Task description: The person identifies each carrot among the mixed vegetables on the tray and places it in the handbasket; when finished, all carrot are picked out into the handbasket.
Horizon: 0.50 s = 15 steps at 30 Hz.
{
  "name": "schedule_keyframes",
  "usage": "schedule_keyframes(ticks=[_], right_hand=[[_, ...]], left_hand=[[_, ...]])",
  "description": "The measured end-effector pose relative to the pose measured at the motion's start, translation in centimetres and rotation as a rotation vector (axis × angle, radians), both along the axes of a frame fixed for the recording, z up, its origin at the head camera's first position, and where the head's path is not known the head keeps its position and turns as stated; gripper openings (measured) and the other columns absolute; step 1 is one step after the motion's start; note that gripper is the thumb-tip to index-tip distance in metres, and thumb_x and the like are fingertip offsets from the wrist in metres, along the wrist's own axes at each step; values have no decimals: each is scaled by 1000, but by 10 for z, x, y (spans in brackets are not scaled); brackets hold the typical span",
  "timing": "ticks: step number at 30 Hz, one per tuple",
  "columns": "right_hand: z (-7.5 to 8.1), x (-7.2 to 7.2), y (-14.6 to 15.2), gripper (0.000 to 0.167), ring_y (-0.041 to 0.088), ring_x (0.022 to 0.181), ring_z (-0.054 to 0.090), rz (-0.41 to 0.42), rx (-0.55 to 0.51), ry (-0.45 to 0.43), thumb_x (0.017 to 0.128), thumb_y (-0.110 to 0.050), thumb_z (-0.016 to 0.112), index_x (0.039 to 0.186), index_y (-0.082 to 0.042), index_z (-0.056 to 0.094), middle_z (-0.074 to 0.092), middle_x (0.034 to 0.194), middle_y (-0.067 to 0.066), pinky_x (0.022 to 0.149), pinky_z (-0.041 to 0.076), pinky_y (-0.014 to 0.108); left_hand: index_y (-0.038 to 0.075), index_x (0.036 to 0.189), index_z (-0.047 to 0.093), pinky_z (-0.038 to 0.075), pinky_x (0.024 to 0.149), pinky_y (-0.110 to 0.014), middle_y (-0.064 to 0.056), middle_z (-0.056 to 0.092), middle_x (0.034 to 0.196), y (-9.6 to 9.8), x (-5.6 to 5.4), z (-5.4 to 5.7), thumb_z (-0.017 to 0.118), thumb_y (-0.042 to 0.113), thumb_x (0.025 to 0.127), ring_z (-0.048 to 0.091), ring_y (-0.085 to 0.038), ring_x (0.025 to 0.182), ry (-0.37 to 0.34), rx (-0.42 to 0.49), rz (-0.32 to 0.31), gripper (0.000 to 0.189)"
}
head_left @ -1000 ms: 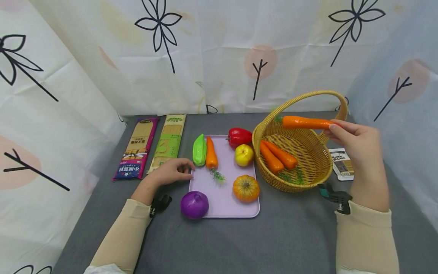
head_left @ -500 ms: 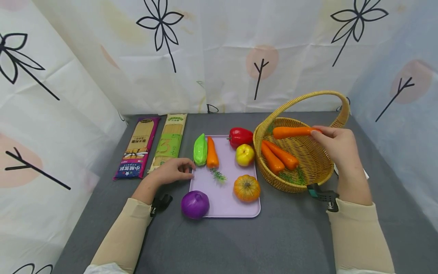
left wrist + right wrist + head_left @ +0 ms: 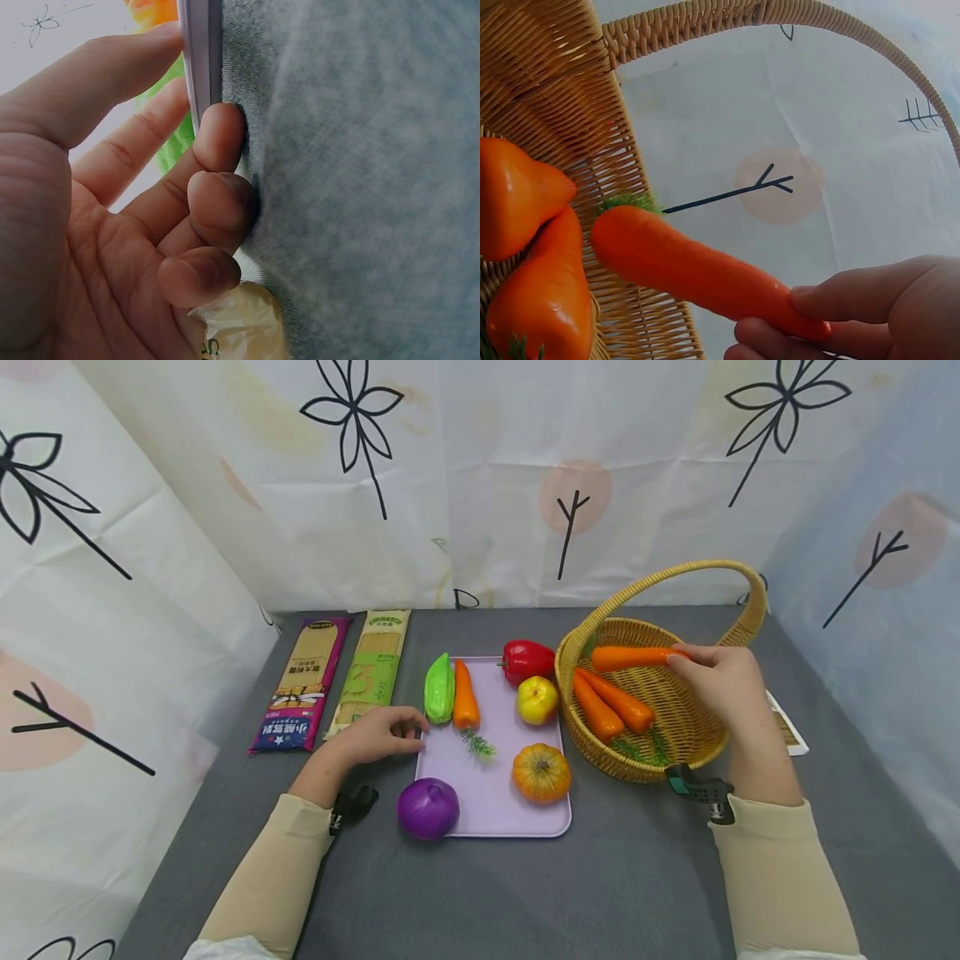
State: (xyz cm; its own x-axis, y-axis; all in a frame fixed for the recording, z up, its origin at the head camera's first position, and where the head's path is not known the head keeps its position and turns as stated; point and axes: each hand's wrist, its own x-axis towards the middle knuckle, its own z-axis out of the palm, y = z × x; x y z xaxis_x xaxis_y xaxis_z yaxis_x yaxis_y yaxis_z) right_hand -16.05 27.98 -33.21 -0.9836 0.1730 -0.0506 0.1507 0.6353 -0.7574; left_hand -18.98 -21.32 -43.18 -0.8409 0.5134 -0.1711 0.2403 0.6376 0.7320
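Observation:
My right hand pinches an orange toy carrot by its narrow tip, thumb against fingers. Its leafy end points left, over the inside of the yellow wicker basket. Below it, two more carrots lie in the basket against its left wall. My left hand rests at the left edge of the lilac tray, its fingers loosely bent. In the left wrist view the thumb and index fingertips touch the tray's rim. A green ridged vegetable and another carrot lie just beyond that hand.
A red pepper, yellow apple-like fruit and small pumpkin sit on the tray's right side. A purple onion-like vegetable overlaps its near-left corner. Two noodle packs lie at left. The tall handle arches over the basket.
My right hand has moved left and down with the carrot, from above the basket's right side to low over its inside. The left hand stays at the tray edge.

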Motion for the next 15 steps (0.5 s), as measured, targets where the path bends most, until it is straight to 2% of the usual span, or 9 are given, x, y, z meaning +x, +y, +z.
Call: schedule_keyframes(ticks=[7, 15], right_hand=[[-2, -1, 4, 56, 41, 121, 48, 57, 61, -67, 103, -41, 59, 139, 1, 61, 56, 137, 29, 91, 40, 50], [-7, -2, 8, 46, 43, 113, 54, 151, 144, -152, 103, -26, 60, 138, 3, 58, 59, 129, 30, 92, 45, 56]], left_hand=[[17, 114, 70, 45, 71, -37, -2, 60, 86, 0, 0, 0, 79, 24, 92, 55, -22, 81, 4, -1, 0, 24], [16, 113, 70, 44, 71, -37, -2, 59, 85, 1, 1, 0, 79, 24, 92, 55, -22, 80, 6, -2, 4, 24]])
